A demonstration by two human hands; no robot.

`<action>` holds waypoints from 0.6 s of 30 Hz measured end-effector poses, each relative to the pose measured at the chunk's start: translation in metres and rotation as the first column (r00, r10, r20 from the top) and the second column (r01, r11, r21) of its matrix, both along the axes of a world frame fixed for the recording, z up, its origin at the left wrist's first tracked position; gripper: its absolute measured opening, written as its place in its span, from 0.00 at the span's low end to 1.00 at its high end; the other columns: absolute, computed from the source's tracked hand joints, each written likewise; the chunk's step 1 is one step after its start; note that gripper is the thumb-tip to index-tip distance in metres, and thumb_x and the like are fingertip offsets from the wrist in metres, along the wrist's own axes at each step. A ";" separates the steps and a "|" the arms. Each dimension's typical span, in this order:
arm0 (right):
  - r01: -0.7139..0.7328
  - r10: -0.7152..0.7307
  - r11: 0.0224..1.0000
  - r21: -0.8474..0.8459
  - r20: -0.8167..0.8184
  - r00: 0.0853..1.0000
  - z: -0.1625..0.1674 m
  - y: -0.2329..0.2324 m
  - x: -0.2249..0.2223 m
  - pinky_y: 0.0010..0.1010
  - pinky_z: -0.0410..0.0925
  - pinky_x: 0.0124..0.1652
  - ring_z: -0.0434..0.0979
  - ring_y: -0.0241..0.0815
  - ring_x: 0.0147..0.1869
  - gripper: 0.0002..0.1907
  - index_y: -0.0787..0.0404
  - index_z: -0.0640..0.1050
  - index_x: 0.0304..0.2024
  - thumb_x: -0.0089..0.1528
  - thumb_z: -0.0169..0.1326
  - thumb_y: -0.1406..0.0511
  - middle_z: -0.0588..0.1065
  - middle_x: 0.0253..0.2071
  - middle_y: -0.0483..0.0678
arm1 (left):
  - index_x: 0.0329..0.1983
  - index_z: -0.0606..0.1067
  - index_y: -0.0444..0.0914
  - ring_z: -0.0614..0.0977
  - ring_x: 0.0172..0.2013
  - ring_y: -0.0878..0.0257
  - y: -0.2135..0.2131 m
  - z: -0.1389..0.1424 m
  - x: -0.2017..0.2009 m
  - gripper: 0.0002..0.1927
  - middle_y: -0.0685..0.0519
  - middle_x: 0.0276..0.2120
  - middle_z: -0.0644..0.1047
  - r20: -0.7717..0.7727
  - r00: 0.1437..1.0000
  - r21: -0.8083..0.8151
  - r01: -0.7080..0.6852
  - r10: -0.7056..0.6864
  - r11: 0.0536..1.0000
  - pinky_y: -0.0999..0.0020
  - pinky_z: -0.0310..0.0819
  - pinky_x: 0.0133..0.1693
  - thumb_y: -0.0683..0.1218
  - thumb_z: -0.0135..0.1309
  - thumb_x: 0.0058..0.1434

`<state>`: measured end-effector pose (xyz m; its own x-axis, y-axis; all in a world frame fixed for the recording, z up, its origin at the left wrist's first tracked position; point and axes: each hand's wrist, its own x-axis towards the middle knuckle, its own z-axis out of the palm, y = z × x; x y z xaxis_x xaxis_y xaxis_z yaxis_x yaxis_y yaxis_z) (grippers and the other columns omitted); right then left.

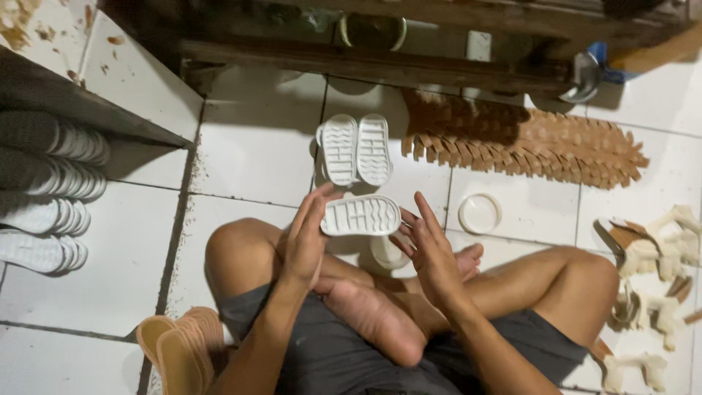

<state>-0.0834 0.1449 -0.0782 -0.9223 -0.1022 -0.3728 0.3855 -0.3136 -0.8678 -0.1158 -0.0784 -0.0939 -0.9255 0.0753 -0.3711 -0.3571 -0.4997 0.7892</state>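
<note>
Left hand (306, 238) grips one end of a white shoe sole (360, 216), tread up, right hand (430, 249) open-fingered just touching the other end, above crossed legs, two more white soles (356, 148) standing on the tiled floor (256, 146) beyond.

White shoe sole (360, 215) — between both hands

The white shoe sole (360, 216) lies level between the two hands, tread side up, showing wavy ridges across its oval face. Its long axis runs from nine to three o'clock. It hangs above the crossed legs, at six o'clock from a pair of like soles (356, 149) on the floor.
</note>
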 end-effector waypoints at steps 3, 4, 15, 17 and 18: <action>-0.071 0.083 0.977 0.203 -0.050 0.995 -0.005 -0.016 -0.050 0.45 0.49 0.73 0.53 0.54 0.80 0.41 0.54 0.44 0.79 0.70 0.37 0.46 0.53 0.78 0.60 | 0.74 0.57 0.34 0.67 0.68 0.54 0.004 -0.029 -0.052 0.31 0.40 0.69 0.64 -0.192 0.978 -0.110 -0.105 0.082 0.988 0.62 0.57 0.68 0.57 0.38 0.75; -0.076 0.091 0.970 0.231 -0.055 0.994 -0.007 -0.021 -0.066 0.44 0.45 0.73 0.49 0.53 0.81 0.42 0.55 0.44 0.79 0.69 0.36 0.45 0.49 0.79 0.59 | 0.76 0.55 0.34 0.61 0.73 0.53 0.007 -0.038 -0.071 0.32 0.40 0.74 0.59 -0.291 0.953 -0.204 -0.143 0.079 0.968 0.61 0.51 0.71 0.56 0.38 0.76; 0.015 0.016 0.949 0.314 -0.095 0.995 -0.051 -0.050 -0.189 0.40 0.37 0.75 0.37 0.49 0.84 0.46 0.58 0.41 0.78 0.68 0.35 0.41 0.36 0.82 0.54 | 0.78 0.46 0.43 0.53 0.75 0.48 0.013 -0.097 -0.201 0.41 0.39 0.74 0.59 -0.050 0.998 -0.563 -0.063 0.042 0.824 0.46 0.13 0.69 0.69 0.26 0.68; 0.071 -0.028 0.942 0.329 -0.131 0.991 -0.060 -0.051 -0.191 0.40 0.38 0.76 0.38 0.50 0.85 0.45 0.58 0.43 0.78 0.69 0.36 0.42 0.39 0.82 0.55 | 0.78 0.46 0.43 0.54 0.75 0.48 0.011 -0.102 -0.203 0.41 0.39 0.73 0.61 -0.036 0.998 -0.575 -0.065 0.054 0.815 0.45 0.17 0.70 0.68 0.27 0.69; 0.104 -0.053 0.937 0.332 -0.159 0.986 -0.064 -0.050 -0.190 0.40 0.38 0.76 0.38 0.50 0.85 0.44 0.58 0.44 0.79 0.70 0.37 0.42 0.40 0.82 0.56 | 0.78 0.46 0.43 0.54 0.75 0.48 0.008 -0.103 -0.204 0.40 0.39 0.72 0.62 -0.039 0.998 -0.583 -0.069 0.057 0.810 0.45 0.19 0.70 0.68 0.27 0.70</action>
<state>-0.2738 0.0950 -0.1426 -0.9688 0.0815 -0.2339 0.2334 -0.0156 -0.9722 -0.3200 -0.0703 -0.1972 -0.9279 -0.2084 -0.3090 -0.3230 0.0359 0.9457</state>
